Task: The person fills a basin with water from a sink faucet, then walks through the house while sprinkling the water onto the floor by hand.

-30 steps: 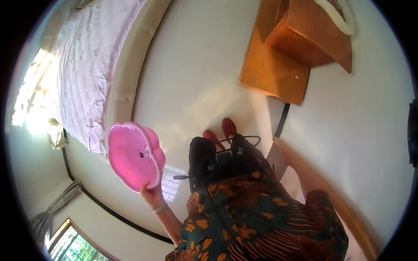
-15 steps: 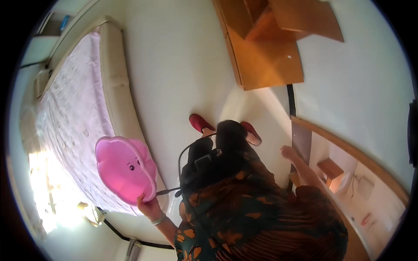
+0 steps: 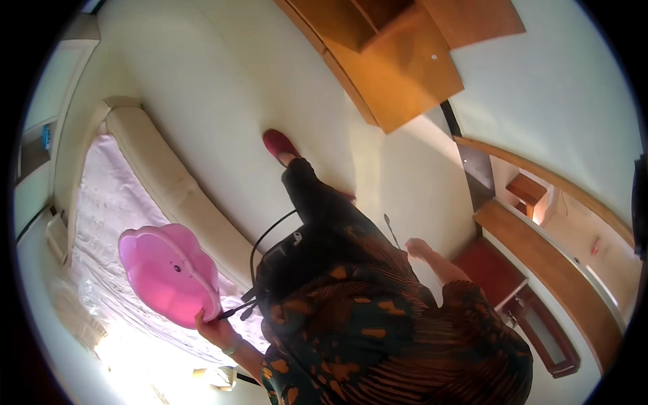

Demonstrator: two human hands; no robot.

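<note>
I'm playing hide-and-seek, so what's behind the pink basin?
Behind the pink basin, you can see the bed's pale sheet and cream edge. The patch directly behind it is covered, so I can't tell there.

Pale floor [image 3: 216, 128] before me, beige-framed bed [image 3: 172, 185] with pinkish sheet [image 3: 111, 175], orange-brown wooden cabinet [image 3: 398, 84] by white wall [image 3: 567, 94]. Wood-framed doorway [image 3: 548, 177] nearby, small brown furniture [image 3: 527, 190] visible through it. Strong glare [image 3: 138, 361] beyond bed, details blown out.
</note>
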